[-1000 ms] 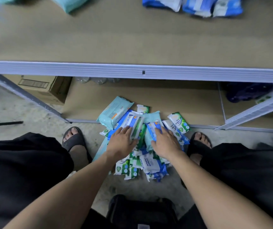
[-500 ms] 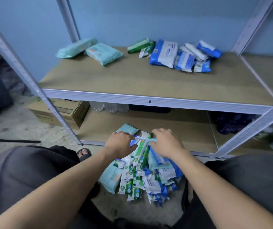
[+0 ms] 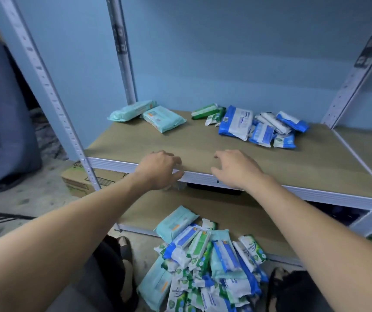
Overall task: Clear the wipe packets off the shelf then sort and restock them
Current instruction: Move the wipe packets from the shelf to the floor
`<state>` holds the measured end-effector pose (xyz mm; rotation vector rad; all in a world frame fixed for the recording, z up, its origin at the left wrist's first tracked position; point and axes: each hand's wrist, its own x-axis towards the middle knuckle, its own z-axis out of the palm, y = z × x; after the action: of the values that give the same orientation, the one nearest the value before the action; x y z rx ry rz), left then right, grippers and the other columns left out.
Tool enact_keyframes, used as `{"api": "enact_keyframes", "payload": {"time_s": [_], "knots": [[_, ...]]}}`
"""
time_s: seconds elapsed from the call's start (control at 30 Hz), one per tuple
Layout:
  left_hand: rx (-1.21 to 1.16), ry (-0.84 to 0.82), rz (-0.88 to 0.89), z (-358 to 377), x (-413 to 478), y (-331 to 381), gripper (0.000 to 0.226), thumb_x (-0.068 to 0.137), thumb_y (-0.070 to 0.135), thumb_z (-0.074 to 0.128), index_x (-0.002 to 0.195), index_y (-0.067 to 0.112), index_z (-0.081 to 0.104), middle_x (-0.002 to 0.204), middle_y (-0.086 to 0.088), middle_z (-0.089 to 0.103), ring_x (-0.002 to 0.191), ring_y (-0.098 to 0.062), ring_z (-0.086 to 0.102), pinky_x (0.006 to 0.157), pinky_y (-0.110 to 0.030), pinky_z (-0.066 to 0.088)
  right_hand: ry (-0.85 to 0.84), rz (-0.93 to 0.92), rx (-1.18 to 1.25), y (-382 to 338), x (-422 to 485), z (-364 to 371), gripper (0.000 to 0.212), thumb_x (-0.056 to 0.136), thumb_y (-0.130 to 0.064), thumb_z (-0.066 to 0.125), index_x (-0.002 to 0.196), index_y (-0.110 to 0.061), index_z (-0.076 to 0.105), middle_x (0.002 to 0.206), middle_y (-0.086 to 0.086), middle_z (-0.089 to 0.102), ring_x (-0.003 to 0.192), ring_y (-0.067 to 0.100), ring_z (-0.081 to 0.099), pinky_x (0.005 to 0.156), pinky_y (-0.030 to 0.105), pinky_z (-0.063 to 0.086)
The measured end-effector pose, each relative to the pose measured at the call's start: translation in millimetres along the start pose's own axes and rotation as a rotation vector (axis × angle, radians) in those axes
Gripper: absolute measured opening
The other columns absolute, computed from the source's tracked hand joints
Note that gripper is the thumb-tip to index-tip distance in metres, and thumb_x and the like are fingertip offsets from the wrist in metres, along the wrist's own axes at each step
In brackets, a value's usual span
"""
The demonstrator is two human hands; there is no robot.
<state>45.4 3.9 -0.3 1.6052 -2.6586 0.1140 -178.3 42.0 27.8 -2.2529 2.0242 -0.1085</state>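
Packets point(image 3: 205, 262) lie heaped on floor point(image 3: 29, 199) below shelf point(image 3: 203, 143), at whose front edge left hand point(image 3: 158, 171) and right hand point(image 3: 237, 170) are empty, fingers loosely curled.

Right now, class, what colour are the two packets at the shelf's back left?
The packets are pale teal; head view.

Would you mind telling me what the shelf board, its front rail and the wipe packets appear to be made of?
The shelf board looks like matte tan fibreboard or particleboard: flat, dull, no visible grain. Its front rail seems painted metal: pale, ribbed, faintly shiny. The wipe packets appear to be soft plastic film, judging by glossy creases and printed surfaces.
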Motion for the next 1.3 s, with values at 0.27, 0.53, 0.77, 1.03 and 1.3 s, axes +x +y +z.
{"api": "enact_keyframes", "payload": {"time_s": [0.27, 0.53, 0.77, 1.03, 1.3], "knots": [[-0.092, 0.027, -0.252, 12.8, 43.9, -76.0, 0.059, 0.098, 0.059, 0.044, 0.143, 0.022, 0.048, 0.147, -0.001, 0.052, 0.132, -0.025, 0.047, 0.102, -0.041, 0.043, 0.003, -0.041, -0.021, -9.0, 65.6, -1.9, 0.053, 0.097, -0.043, 0.052, 0.145, -0.022, 0.047, 0.141, 0.005, 0.054, 0.129, 0.028, 0.049, 0.102, 0.042, 0.046], [-0.194, 0.044, -0.376, 61.4, 58.9, -134.5, 0.071, 0.095, 0.07, 0.034, 0.145, 0.021, 0.044, 0.155, 0.003, 0.04, 0.143, -0.023, 0.031, 0.117, -0.04, 0.023, -0.002, -0.123, -0.073, -35.6, 151.5, 12.2, 0.053, 0.097, -0.045, 0.051, 0.142, -0.017, 0.048, 0.141, 0.008, 0.052, 0.13, 0.033, 0.046, 0.107, 0.048, 0.042], [-0.23, 0.14, -0.419, 75.3, 59.9, -138.0, 0.084, 0.081, 0.081, 0.02, 0.143, 0.031, 0.046, 0.156, 0.013, 0.039, 0.147, -0.015, 0.026, 0.12, -0.034, 0.019, 0.138, -0.122, 0.025, -72.5, 231.1, 29.4, 0.064, 0.096, -0.051, 0.051, 0.151, -0.021, 0.035, 0.155, 0.006, 0.034, 0.138, 0.034, 0.032, 0.11, 0.045, 0.036], [-0.225, 0.18, -0.446, 80.5, 60.5, -138.1, 0.085, 0.079, 0.082, 0.017, 0.144, 0.035, 0.043, 0.157, 0.017, 0.035, 0.149, -0.014, 0.023, 0.121, -0.034, 0.02, 0.065, -0.056, 0.03, -103.4, 293.7, 52.7, 0.082, 0.088, -0.069, 0.05, 0.154, -0.026, 0.026, 0.156, 0.01, 0.025, 0.132, 0.041, 0.033, 0.111, 0.047, 0.027], [-0.208, 0.198, -0.432, 82.0, 60.4, -138.8, 0.074, 0.087, 0.078, 0.028, 0.145, 0.034, 0.044, 0.157, 0.017, 0.036, 0.148, -0.014, 0.024, 0.121, -0.033, 0.018, 0.101, 0.023, 0.015, -104.7, 307.9, 74.7, 0.08, 0.086, -0.067, 0.049, 0.154, -0.032, 0.023, 0.147, 0.018, 0.032, 0.126, 0.041, 0.032, 0.111, 0.047, 0.022]]}}
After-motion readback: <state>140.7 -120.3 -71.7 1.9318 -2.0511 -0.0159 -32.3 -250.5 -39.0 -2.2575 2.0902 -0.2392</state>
